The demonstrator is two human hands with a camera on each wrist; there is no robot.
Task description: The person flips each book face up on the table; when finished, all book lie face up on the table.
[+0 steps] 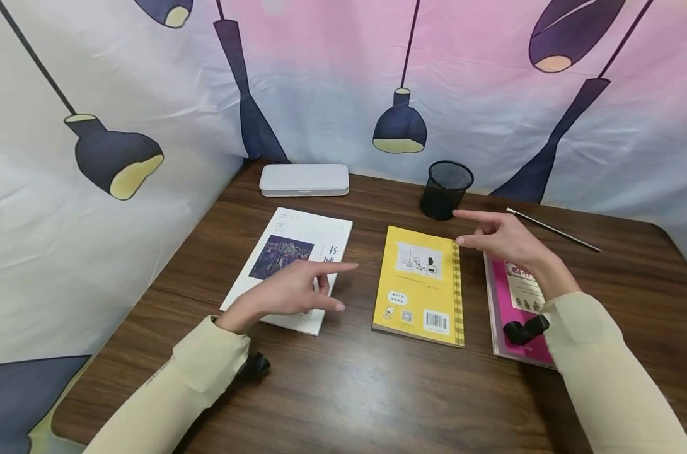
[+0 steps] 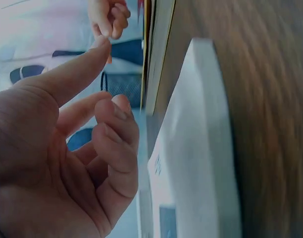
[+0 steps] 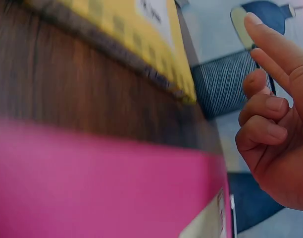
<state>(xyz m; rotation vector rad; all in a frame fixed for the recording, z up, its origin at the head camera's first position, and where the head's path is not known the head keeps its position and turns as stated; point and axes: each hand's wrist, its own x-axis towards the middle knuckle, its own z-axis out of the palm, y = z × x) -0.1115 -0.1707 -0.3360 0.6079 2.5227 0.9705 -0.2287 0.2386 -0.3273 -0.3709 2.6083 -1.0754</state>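
The left hand point(image 1: 298, 287) is empty and only half folded: its index finger points out straight, its thumb stands apart from it, and the other fingers bend loosely toward the palm. It hangs over the lower right part of the white book point(image 1: 283, 252), hiding some of its cover; the left wrist view shows the fingers apart from it. The right hand point(image 1: 513, 239) takes much the same shape, grasping nothing, index finger and thumb spread toward the left, the rest curled. It hovers above the upper end of the pink book point(image 1: 505, 309), with the thumb tip near the top right corner of the yellow book point(image 1: 417, 287); in the right wrist view it is clear of both.

The white book lies at the left of the counter point(image 1: 366, 384), slightly turned, with the white case point(image 1: 304, 180) behind it. The yellow book lies flat between the hands, barcode side up. The black mesh cup point(image 1: 445, 189) stands upright behind it. The pink book lies farther right, partly covered by the right hand and sleeve point(image 1: 604, 372). Beyond that hand lies a thin rod point(image 1: 553, 229), set at a slant.
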